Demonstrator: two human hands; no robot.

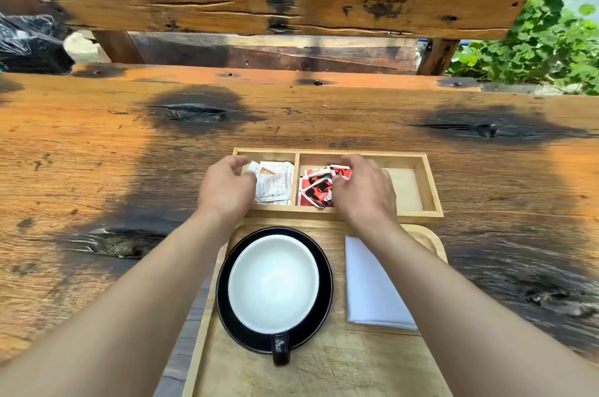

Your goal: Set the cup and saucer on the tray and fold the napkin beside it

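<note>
Cup [274, 281] sits on its saucer [319, 315] on the tray [324, 367], napkin [372, 293] folded just beside it. Both hands are past the tray: left hand [227, 186] spread over white packets [275, 184], right hand [363, 187] pinching red packets [316, 192].

The desk [97, 153] is a rough wooden slab with dark burnt patches. On it lie a wooden tray [327, 361] and, touching the tray's far edge, a divided wooden box [432, 184].
</note>
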